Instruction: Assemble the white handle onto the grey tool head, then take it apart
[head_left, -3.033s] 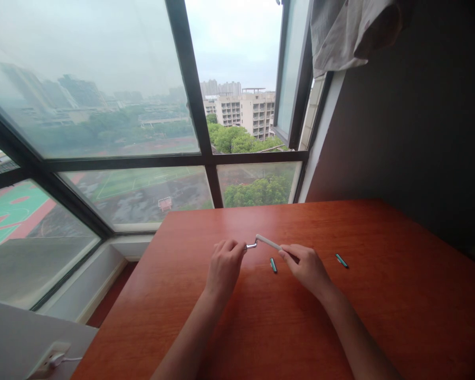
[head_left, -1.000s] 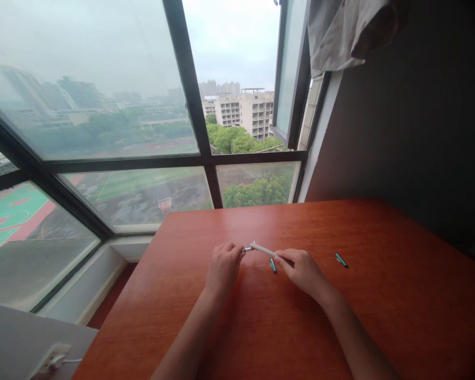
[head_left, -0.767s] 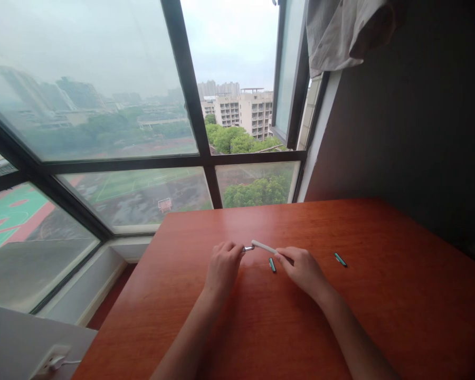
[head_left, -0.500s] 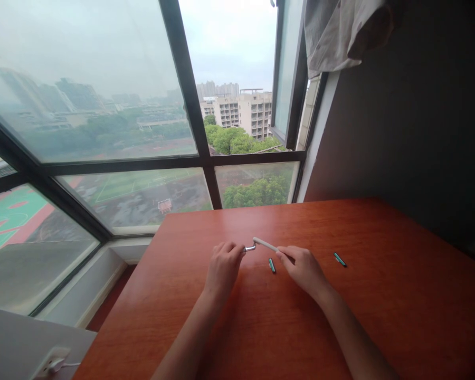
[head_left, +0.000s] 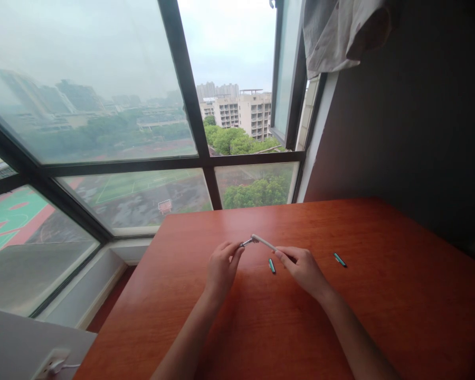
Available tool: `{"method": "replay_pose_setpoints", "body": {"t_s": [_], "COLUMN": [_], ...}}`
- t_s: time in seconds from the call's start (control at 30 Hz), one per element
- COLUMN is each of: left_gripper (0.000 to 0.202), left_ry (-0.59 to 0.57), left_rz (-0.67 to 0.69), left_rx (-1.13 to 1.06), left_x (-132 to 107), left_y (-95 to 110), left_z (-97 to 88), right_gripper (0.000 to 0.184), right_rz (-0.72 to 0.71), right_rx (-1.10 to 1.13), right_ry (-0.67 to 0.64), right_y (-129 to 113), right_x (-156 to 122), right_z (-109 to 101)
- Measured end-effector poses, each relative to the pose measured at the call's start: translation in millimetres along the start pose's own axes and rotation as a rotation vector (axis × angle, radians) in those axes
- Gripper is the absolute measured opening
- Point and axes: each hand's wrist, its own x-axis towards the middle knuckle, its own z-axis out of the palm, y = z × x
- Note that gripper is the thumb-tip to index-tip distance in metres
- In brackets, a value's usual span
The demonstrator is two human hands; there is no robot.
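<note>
In my left hand (head_left: 221, 269) is a thin silver razor handle (head_left: 246, 243), pinched between thumb and fingers, its bare neck pointing right. My right hand (head_left: 304, 268) is closed around a pale toothbrush (head_left: 266, 243). The brush head meets the end of the razor handle above the table; the bristles are too small to make out clearly. A green and black razor cartridge (head_left: 272, 266) lies on the table just left of my right hand. Another green razor cartridge (head_left: 340, 259) rests farther to the right.
The reddish-brown wooden table (head_left: 237, 327) reaches to the window frame (head_left: 150, 166) at its far edge. A dark wall (head_left: 411, 132) rises on the right, with a grey cloth (head_left: 328, 37) hanging above. At lower left is a wall socket (head_left: 55, 364) with a plug.
My left hand has turned and tilted the razor handle upward a little. The toothbrush head has shifted slightly left and up. Both cartridges lie where they were.
</note>
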Motion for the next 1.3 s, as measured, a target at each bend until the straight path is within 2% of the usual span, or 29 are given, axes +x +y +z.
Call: {"method": "replay_pose_setpoints", "body": {"t_s": [0.13, 0.3, 0.4, 0.67, 1.03, 1.3], "left_gripper": [0.023, 0.022, 0.023, 0.026, 0.025, 0.033], "left_ry": [0.010, -0.049, -0.046, -0.007, -0.076, -0.056], "left_rz": [-0.069, -0.036, -0.037, -0.166, -0.099, -0.284], "left_rx": [-0.141, -0.246, -0.271, -0.336, -0.385, -0.603], "left_x": [1.3, 0.9, 0.3, -1.2, -0.6, -0.1], "left_y": [-4.8, -3.7, -2.3, -9.1, 0.8, 0.0], "left_z": [0.3, 3.4, 5.2, 8.9, 6.8, 7.5], "right_gripper": [0.033, 0.029, 0.027, 0.027, 0.032, 0.038], "right_rz": [-0.013, -0.021, -0.028, -0.055, -0.004, 0.007], "right_rx": [0.000, -0.002, -0.006, -0.019, 0.042, 0.088], "right_ry": [0.011, 0.058, 0.083, 0.029, 0.065, 0.016], "right_y": [0.1, 2.5, 3.9, 3.5, 4.8, 1.6], "right_x": [-0.2, 0.6, 0.9, -0.1, 0.8, -0.1], "right_z": [2.0, 2.6, 3.2, 3.7, 1.7, 0.7]}}
